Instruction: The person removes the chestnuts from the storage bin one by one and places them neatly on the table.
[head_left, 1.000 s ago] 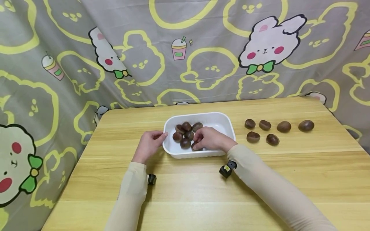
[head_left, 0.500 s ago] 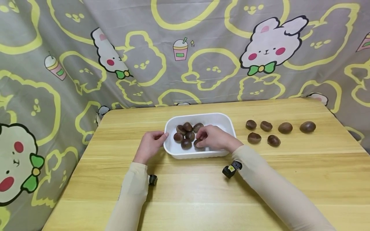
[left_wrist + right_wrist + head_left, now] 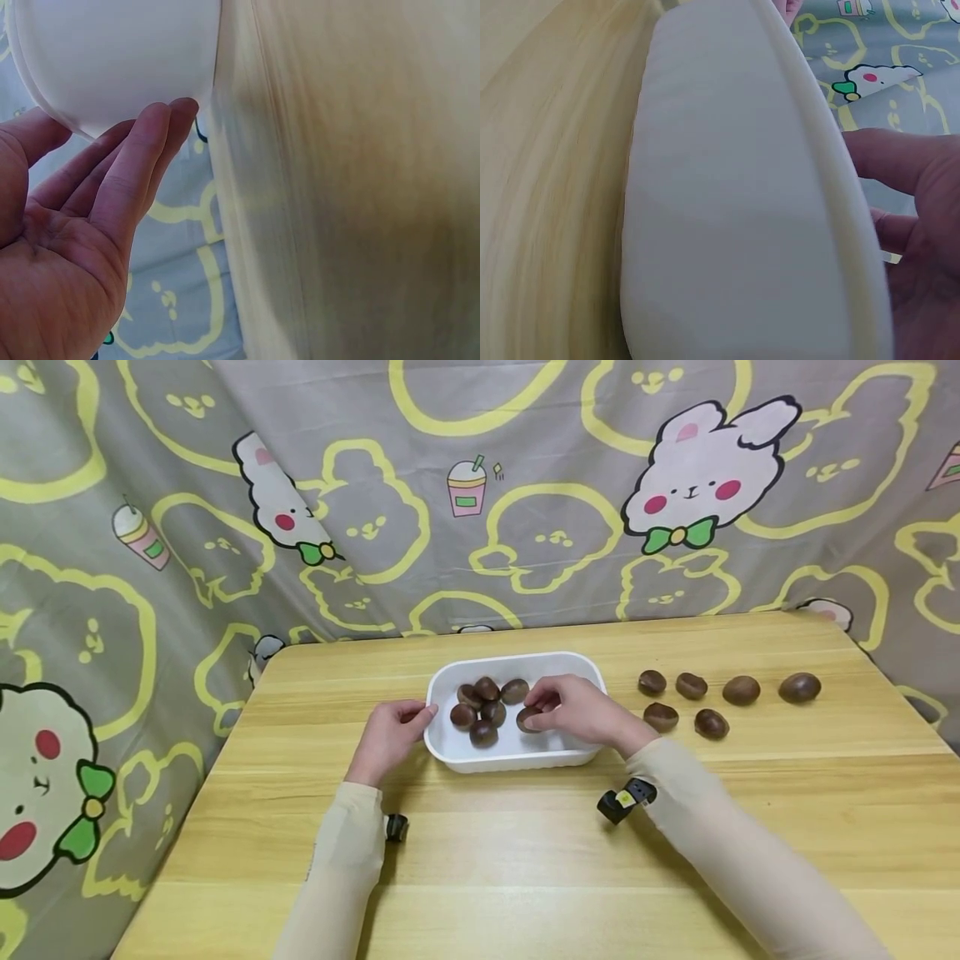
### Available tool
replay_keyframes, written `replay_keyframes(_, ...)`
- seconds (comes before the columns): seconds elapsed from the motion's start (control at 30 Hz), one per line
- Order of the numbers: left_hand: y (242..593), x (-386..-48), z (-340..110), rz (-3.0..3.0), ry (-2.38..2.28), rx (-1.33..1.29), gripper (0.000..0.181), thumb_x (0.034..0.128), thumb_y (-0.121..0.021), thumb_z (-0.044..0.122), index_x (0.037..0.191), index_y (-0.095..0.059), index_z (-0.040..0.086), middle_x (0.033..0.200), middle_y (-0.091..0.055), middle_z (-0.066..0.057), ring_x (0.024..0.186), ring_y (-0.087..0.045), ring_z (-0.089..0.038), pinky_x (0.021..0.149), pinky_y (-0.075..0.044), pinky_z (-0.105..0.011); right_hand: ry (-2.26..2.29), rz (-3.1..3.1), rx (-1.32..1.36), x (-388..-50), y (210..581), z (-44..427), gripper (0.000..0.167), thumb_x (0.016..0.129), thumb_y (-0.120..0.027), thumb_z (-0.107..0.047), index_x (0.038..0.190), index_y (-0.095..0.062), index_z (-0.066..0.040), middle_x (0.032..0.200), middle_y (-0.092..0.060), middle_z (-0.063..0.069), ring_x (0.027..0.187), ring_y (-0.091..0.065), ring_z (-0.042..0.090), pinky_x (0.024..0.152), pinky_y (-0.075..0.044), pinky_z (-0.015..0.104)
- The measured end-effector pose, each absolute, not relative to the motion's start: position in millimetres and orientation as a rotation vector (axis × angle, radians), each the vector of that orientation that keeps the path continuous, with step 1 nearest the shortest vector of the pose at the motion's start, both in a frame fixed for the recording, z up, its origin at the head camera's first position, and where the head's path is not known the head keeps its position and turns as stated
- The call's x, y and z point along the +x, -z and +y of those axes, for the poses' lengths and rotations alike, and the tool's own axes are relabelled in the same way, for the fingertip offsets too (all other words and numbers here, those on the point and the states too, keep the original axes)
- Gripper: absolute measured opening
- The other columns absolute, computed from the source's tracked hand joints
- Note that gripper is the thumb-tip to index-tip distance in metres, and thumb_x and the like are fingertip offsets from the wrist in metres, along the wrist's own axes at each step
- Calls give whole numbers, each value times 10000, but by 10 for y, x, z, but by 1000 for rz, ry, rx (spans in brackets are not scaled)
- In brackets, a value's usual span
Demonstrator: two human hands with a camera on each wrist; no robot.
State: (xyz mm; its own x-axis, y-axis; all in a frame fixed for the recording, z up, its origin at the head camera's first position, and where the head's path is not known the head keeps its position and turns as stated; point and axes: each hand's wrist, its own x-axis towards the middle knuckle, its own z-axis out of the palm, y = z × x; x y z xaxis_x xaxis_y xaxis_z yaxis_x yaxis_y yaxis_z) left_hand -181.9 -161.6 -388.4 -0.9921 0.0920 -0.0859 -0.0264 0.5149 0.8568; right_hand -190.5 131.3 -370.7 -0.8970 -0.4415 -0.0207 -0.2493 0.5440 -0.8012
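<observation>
A white tray [image 3: 465, 759] stands on the table, with several brown chestnuts [image 3: 483, 732] grouped in its left half. My right hand [image 3: 581, 708] reaches over the near rim and pinches one chestnut [image 3: 527, 719] inside the tray, apart from that group. The right wrist view shows the tray's outer wall [image 3: 727, 165], which hides the fingertips and the chestnut. At the left end, my left hand [image 3: 390, 735] holds the tray by its edge. In the left wrist view its fingers [image 3: 131, 172] lie against the outside wall, the thumb at the rim.
Several more chestnuts [image 3: 741, 691] lie in two loose rows on the wooden table [image 3: 495, 877], right of the tray. Behind the table and along its left side hangs a grey curtain [image 3: 450, 560] with cartoon prints. Each wrist bears a black camera mount [image 3: 617, 806].
My right hand has moved right and slightly away from me inside the tray, taking the pinched chestnut away from the others. The left hand has stayed at the tray's end.
</observation>
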Motion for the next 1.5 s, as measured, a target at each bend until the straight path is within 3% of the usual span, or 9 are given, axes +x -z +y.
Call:
replay_keyframes(0.73,3894,-1815,-1629,2616,-1484,45,347,994,-619,238,1159,-675,-63,1124,-672,-202,958,-683,-272,804,-564,-319,1395,2567,-389,-1795,3527,1827,271,877,-755,-185,1092,-669,-43,991,-648,84,927,-581,229,831,-466,369)
replay_keyframes(1.3,3882,-1820,-1631,2608,-1512,68,334,993,-619,224,1143,-678,-69,1100,-674,-215,938,-683,-287,783,-569,-315,1422,2612,-337,-1709,3456,2160,360,894,-750,-302,1138,-648,-57,1045,-637,99,953,-572,245,823,-432,353)
replay_keyframes(1.5,3877,-1823,-1626,2608,-1508,77,335,992,-619,221,1146,-674,-71,1108,-669,-220,957,-677,-292,786,-568,-314,1375,2667,-304,-1675,3478,2300,373,907,-731,-327,1143,-643,-52,1053,-649,96,951,-582,234,795,-469,275)
